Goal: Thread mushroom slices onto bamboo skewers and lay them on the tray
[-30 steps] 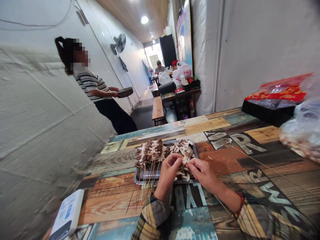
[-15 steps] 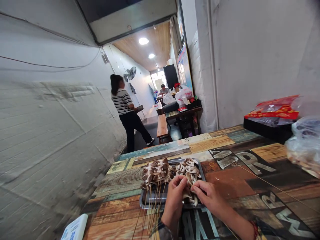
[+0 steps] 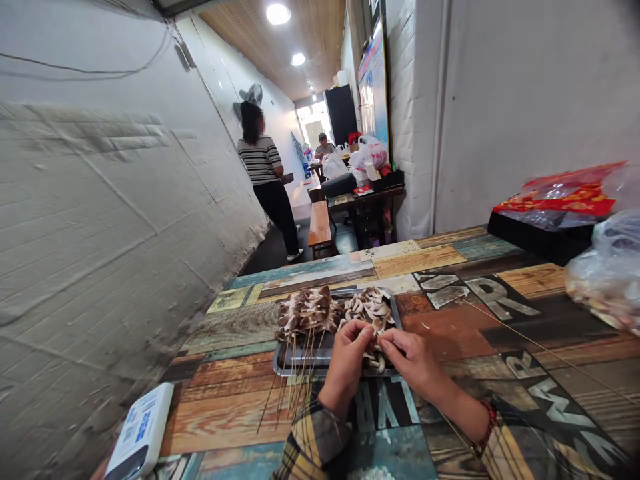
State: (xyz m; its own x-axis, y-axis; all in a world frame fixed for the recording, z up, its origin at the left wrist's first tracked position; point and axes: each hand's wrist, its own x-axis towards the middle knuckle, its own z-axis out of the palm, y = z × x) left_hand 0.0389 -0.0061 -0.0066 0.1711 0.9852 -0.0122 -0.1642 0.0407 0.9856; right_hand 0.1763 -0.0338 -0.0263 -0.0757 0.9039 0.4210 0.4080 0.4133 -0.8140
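1. We see two hands: left hand [image 3: 347, 357] and right hand [image 3: 413, 360], fingers narrowed, tips pinched on one small mushroom [image 3: 375, 338], partly hidden, directly between them.
2. One tray [image 3: 325, 353] holds two groups: skewered mushrooms [image 3: 307, 310] at our fingertips' ten o'clock, loose mushrooms [image 3: 367, 303] at twelve.
3. We count one plastic bag [image 3: 613, 267], contents unclear, toward half past two.
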